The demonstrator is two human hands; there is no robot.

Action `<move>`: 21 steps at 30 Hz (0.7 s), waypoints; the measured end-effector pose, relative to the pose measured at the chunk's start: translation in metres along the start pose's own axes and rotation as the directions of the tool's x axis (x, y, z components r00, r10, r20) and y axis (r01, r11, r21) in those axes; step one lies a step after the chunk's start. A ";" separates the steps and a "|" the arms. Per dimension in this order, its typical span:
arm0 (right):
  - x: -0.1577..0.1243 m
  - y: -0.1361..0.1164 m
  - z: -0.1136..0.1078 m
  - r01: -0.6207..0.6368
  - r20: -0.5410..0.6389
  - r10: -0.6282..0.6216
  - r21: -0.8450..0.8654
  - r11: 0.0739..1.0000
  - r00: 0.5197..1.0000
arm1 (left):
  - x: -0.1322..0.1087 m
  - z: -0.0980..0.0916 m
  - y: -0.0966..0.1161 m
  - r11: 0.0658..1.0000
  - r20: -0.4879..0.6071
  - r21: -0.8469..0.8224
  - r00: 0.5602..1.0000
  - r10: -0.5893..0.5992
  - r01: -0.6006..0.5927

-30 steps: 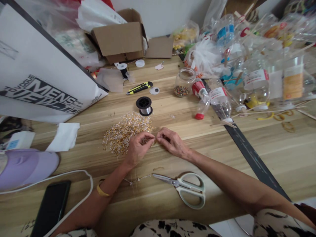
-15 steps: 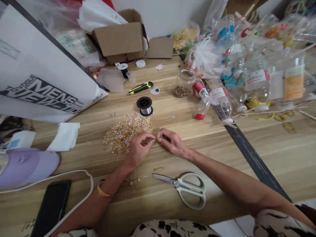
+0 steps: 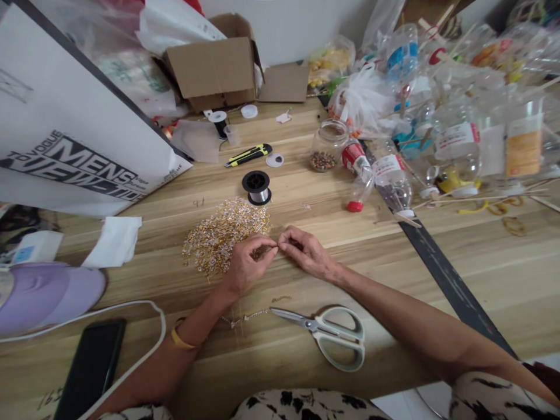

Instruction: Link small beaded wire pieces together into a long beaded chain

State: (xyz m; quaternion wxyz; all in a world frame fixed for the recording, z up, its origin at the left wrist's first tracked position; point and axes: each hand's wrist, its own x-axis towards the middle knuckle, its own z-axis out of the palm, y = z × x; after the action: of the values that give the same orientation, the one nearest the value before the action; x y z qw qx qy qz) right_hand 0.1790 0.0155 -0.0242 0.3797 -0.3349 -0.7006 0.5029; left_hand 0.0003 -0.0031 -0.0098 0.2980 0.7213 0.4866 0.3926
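My left hand (image 3: 245, 265) and my right hand (image 3: 307, 254) meet fingertip to fingertip on the wooden table (image 3: 437, 326), both pinched on a small gold piece that is too tiny to name. Just left of them lies a heap of small gold and clear beaded findings (image 3: 221, 233). A short beaded strand (image 3: 245, 318) lies near my left wrist. White-handled scissors (image 3: 330, 335) rest below my right forearm. A black spool of clear thread (image 3: 256, 188) stands beyond the heap.
A yellow utility knife (image 3: 248, 155), a jar of beads (image 3: 326, 147), fallen plastic bottles (image 3: 385, 175) and a cardboard box (image 3: 212, 67) crowd the back. At left are a white printed bag (image 3: 65, 140), a tissue (image 3: 114, 242), a lilac device (image 3: 41, 294) and a dark phone (image 3: 90, 370).
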 end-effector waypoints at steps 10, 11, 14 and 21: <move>0.000 0.000 0.000 0.004 -0.003 -0.004 -0.013 1.000 1.000 | -0.001 0.000 -0.003 1.000 0.021 0.008 1.000 -0.004 0.004; 0.000 0.000 0.000 0.007 -0.006 -0.007 -0.015 1.000 1.000 | -0.001 0.000 -0.002 1.000 0.020 0.010 1.000 -0.002 0.002; 0.000 0.000 0.000 0.002 -0.007 -0.002 -0.022 1.000 1.000 | 0.000 -0.001 0.002 1.000 0.023 0.003 1.000 -0.011 0.011; 0.001 0.000 0.000 -0.012 -0.012 0.012 -0.017 1.000 1.000 | 0.000 -0.003 0.006 0.993 0.029 -0.025 0.993 -0.117 0.118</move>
State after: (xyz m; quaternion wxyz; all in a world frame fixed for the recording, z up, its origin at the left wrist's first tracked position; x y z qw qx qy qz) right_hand 0.1786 0.0160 -0.0245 0.3780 -0.3452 -0.7004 0.4974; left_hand 0.0012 -0.0050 -0.0032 0.3367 0.6926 0.5189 0.3710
